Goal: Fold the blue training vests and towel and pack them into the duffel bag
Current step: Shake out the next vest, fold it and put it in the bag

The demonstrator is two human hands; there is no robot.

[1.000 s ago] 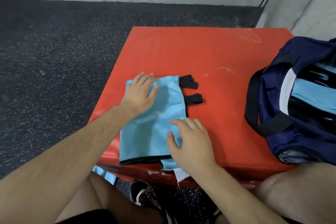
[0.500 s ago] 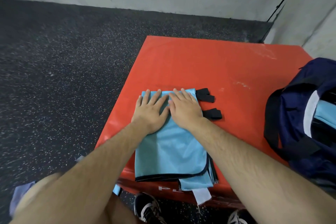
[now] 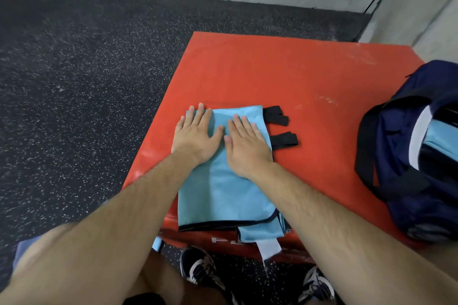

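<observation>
Since before, left grip (image 3: 195, 138) slid outward; it and right grip (image 3: 247, 148) press vest (image 3: 223, 195) flat-fingered.

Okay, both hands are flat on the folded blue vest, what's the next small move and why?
Probably sweep both palms toward you: the left hand and right hand lie flat on the far end of the vest, whose near layers sit uneven, overhanging the red pad.

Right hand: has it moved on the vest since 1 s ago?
Yes. The right hand slid up the folded vest, from its near hem to its far end. It is now flat beside the left hand, level with the black straps.
</observation>
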